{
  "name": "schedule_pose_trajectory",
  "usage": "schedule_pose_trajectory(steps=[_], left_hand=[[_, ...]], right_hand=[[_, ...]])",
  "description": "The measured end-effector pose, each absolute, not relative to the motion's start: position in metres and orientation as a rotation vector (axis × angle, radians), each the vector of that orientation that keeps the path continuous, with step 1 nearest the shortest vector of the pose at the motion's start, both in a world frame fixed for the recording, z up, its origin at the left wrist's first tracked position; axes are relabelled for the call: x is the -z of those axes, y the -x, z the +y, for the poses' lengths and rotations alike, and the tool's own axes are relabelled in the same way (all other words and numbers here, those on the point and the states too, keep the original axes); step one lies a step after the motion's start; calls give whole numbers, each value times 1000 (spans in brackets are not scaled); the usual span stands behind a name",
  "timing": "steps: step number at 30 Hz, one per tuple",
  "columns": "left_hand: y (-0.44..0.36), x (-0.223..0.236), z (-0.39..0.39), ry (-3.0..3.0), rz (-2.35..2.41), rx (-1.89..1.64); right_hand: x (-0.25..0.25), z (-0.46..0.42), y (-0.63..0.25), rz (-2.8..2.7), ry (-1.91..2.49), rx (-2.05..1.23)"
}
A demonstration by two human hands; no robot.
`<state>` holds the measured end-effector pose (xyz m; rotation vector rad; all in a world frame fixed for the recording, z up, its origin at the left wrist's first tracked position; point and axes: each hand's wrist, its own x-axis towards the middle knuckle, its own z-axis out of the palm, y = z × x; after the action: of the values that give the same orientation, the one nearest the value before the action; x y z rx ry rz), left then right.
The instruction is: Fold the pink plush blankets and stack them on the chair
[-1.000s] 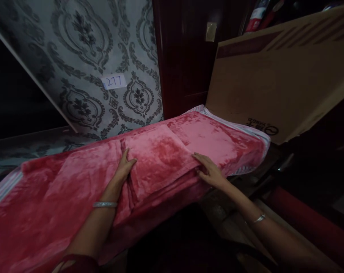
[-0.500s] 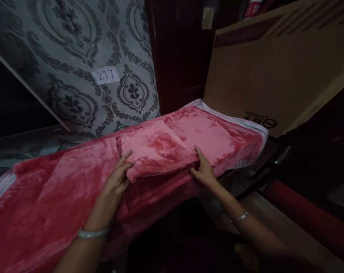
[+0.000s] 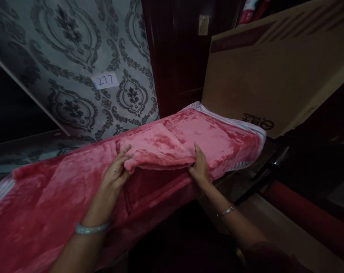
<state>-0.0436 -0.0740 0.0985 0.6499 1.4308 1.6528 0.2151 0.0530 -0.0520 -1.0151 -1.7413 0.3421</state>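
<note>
A folded pink plush cloth [image 3: 157, 146] lies on a long pink-red plush cover [image 3: 75, 197], nearly the same colour. My left hand [image 3: 117, 167], with a pale bangle at the wrist, pinches the cloth's near left corner. At the near right corner, my right hand [image 3: 199, 165] grips the edge between thumb and fingers; a thin silver bracelet sits on that wrist. Between the hands the near edge is lifted a little off the cover and bends inward. The undersides of both grips are hidden by the cloth.
Patterned grey wallpaper [image 3: 83, 72] with a "277" label [image 3: 106, 80] rises behind the cover. A dark red door or panel [image 3: 177, 57] and a large cardboard box [image 3: 251, 76] stand at the back right. A red roll-like object [image 3: 308, 220] lies low on the right.
The cloth's near edge has risen and curled between my hands. Both hands have shifted slightly up and keep their hold on the corners. The view has moved a little.
</note>
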Motion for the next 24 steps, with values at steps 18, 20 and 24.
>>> schedule_pose_trajectory(steps=[18,20,24], left_hand=[[81,-81,-72,-1546,2133,-941],[75,-90,-33,-1672,2168,-920],[62,-96,64,-1918,2230,-664]], right_hand=[[75,61,-230,-1797,1027,-308],[78,59,-231,-1805,993,-301],[81,55,-230,-1821,951,-266]])
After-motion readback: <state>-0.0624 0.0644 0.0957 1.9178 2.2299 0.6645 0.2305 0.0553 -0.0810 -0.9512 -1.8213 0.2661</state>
